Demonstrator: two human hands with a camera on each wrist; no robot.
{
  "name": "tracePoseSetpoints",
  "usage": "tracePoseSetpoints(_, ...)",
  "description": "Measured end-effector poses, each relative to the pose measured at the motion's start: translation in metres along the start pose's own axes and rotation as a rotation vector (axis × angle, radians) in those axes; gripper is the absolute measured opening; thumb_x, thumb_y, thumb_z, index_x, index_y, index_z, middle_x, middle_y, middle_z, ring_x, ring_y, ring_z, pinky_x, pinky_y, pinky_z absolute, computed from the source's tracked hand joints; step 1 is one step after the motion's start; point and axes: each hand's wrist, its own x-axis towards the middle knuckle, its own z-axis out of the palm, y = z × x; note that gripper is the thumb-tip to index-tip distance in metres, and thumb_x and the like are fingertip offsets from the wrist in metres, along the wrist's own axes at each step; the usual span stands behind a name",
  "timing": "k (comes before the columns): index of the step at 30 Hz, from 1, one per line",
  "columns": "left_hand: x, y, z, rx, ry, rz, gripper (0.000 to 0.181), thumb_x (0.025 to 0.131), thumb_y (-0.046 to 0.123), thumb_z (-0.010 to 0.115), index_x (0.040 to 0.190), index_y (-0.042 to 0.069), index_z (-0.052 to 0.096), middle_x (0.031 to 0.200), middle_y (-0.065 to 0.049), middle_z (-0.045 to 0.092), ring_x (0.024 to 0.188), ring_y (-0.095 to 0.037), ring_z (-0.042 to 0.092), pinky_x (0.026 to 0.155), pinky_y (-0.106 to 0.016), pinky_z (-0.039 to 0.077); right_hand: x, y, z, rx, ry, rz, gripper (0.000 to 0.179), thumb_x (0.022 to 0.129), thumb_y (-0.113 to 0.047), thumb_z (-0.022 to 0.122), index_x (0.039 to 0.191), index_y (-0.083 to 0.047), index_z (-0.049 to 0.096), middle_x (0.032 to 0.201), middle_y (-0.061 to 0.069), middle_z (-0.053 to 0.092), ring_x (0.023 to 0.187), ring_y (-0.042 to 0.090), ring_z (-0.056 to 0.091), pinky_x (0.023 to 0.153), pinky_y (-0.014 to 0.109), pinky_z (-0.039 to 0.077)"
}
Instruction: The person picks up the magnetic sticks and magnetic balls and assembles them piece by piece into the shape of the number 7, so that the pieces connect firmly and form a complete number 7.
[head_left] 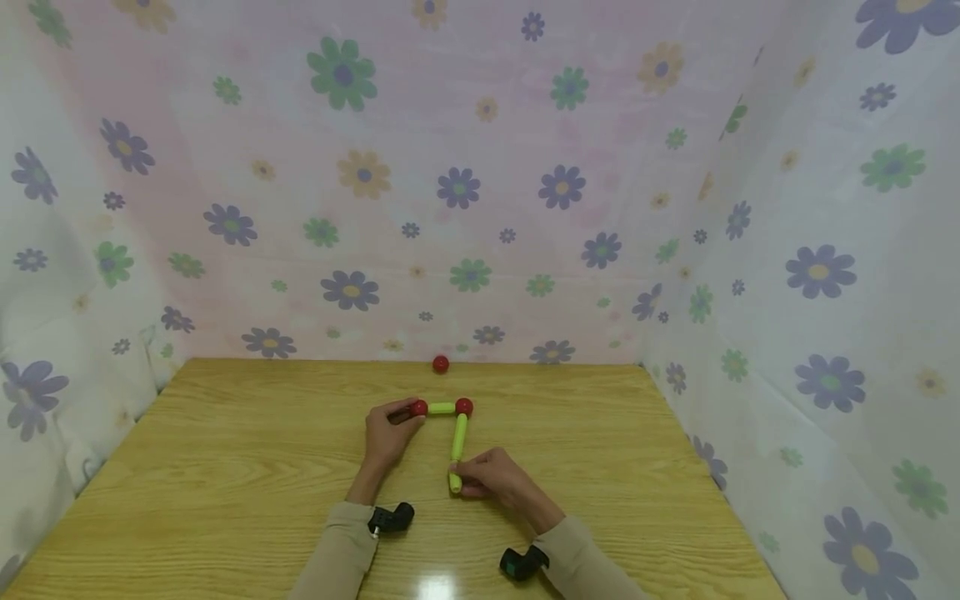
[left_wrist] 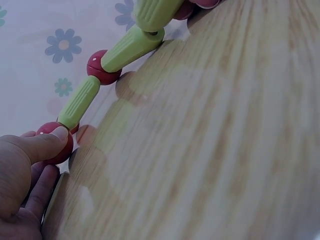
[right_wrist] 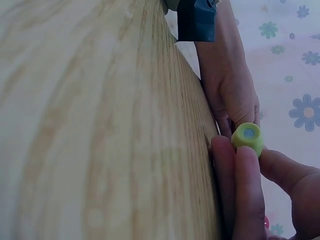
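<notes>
My left hand (head_left: pixel 387 435) pinches a red ball (left_wrist: pixel 55 143) between thumb and fingers. From that ball a yellow-green magnetic rod (head_left: pixel 442 408) runs to a second red ball (head_left: pixel 464 407). Another rod (head_left: pixel 460 435) extends from this second ball towards me, so the pieces form a corner on the table. At its near end my right hand (head_left: pixel 495 477) pinches one more yellow-green rod (head_left: pixel 455 482), whose grey magnet tip (right_wrist: pixel 248 133) faces the right wrist camera. Whether these two rods touch, I cannot tell.
A loose red ball (head_left: pixel 441 364) lies at the far edge of the wooden table (head_left: pixel 262 467). Flower-print curtains (head_left: pixel 405 108) hang behind the table and along both sides. Black wrist cameras (head_left: pixel 522 563) sit at both sleeves, low over the table.
</notes>
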Motion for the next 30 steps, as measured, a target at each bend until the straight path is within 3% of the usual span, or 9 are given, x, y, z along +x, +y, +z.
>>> tracePoseSetpoints(16,0.000,0.001,0.001,0.020,-0.001,-0.007,0.035,0.085,-0.003,0.079,0.119,-0.007,0.072,0.117,-0.028,0.070,0.109,-0.041,0.069,0.093,-0.045,0.059,-0.001,-0.002,0.001,0.013,-0.003,-0.022,0.032,0.097,-0.024,0.072,0.103,0.008,0.074,0.085,0.010,0.075,0.075,0.014,0.073,0.070,0.025,0.063)
tracePoseSetpoints(26,-0.011,0.035,-0.002,0.045,-0.034,-0.016,0.033,0.090,-0.008,0.071,0.121,-0.015,0.067,0.120,-0.035,0.066,0.112,-0.048,0.065,0.096,-0.055,0.055,0.004,-0.001,-0.001,0.019,-0.057,-0.059,0.030,0.098,-0.023,0.071,0.100,0.006,0.074,0.081,0.014,0.076,0.072,0.018,0.076,0.066,0.026,0.063)
tracePoseSetpoints(30,-0.010,0.031,-0.002,0.056,-0.021,-0.006,0.033,0.090,-0.009,0.071,0.122,-0.015,0.067,0.120,-0.034,0.067,0.113,-0.047,0.066,0.097,-0.054,0.055,0.004,-0.002,-0.002,0.013,-0.073,-0.066,0.031,0.098,-0.023,0.070,0.103,0.007,0.074,0.083,0.016,0.076,0.073,0.018,0.076,0.067,0.026,0.063)
